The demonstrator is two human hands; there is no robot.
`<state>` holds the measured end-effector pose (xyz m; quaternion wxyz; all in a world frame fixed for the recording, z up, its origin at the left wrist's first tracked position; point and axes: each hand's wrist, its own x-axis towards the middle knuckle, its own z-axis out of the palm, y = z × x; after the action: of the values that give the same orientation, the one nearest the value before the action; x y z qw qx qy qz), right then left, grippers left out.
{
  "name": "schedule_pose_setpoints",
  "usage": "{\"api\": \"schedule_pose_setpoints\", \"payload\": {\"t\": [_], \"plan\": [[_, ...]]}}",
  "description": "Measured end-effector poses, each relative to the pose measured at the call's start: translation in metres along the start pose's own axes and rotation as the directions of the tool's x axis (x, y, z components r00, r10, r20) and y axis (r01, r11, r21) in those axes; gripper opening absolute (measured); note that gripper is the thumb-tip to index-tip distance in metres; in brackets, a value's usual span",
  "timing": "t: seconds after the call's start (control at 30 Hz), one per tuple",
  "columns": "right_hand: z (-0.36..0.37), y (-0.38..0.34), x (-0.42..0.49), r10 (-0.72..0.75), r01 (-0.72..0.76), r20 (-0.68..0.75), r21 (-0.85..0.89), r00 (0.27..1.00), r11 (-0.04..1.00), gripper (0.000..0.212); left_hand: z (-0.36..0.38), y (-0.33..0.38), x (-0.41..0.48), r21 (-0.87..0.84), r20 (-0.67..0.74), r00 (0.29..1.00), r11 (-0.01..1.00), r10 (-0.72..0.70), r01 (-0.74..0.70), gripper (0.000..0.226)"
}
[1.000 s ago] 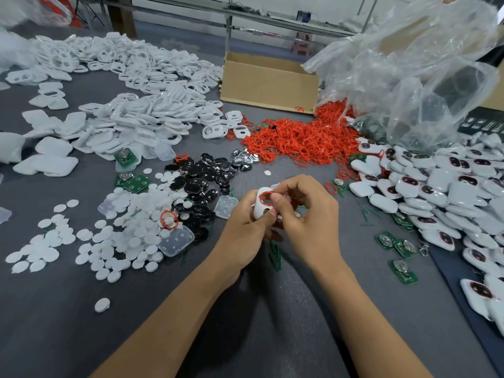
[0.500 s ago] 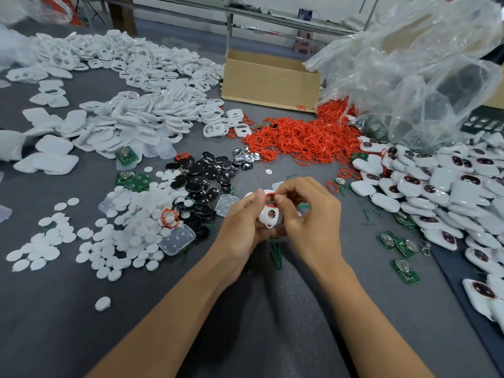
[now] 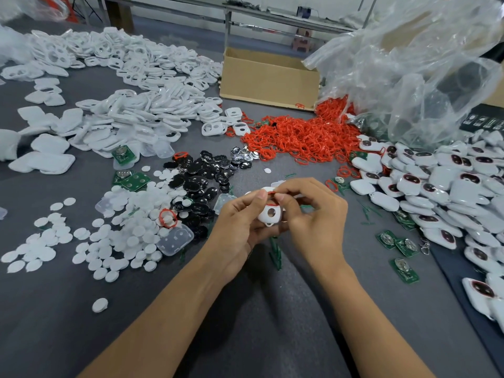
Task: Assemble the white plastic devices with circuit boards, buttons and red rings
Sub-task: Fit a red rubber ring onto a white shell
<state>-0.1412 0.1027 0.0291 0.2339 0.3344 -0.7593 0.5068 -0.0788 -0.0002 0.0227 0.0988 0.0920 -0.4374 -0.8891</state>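
Just above the middle of the grey table, my left hand cradles a white plastic shell with a round hole facing me. The thumb and forefinger of my right hand pinch a red ring against the shell's upper edge. A heap of red rings lies behind my hands. Black buttons are piled to the left, beside white discs. Green circuit boards lie loose at the right.
White shell halves cover the left and far side. Assembled white devices are stacked at the right. A cardboard box and a crumpled clear plastic bag stand at the back. Bare grey table cloth shows at the near left.
Both hands turned the white shell so that its round hole faces me, and the red ring has moved to the shell's top edge between the fingertips.
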Motion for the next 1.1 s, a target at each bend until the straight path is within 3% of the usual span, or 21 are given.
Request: {"api": "schedule_pose_setpoints", "payload": {"t": [0.2, 0.47, 0.63, 1.1], "plan": [[-0.0004, -0.0022, -0.0004, 0.005, -0.005, -0.001, -0.044, 1.000, 0.999, 0.017, 0.0018, -0.0009, -0.0010, 0.018, 0.000, 1.000, 0.999, 0.029, -0.029, 0.030], [-0.0003, -0.0021, -0.0026, -0.099, 0.102, 0.024, -0.151, 0.995, 0.983, 0.013, 0.0033, -0.0034, -0.0015, 0.139, -0.027, 0.995, 0.986, 0.093, -0.089, 0.030], [0.0017, -0.0037, -0.0043, -0.099, 0.095, -0.013, -0.176, 0.995, 0.980, 0.012, 0.0039, -0.0024, -0.0014, 0.118, -0.028, 0.995, 0.989, 0.097, -0.093, 0.029], [0.0074, -0.0047, -0.0060, -0.108, 0.099, -0.054, -0.149, 0.993, 0.984, 0.010, 0.0039, -0.0019, -0.0016, 0.131, -0.072, 0.989, 0.985, 0.126, -0.116, 0.032]]}}
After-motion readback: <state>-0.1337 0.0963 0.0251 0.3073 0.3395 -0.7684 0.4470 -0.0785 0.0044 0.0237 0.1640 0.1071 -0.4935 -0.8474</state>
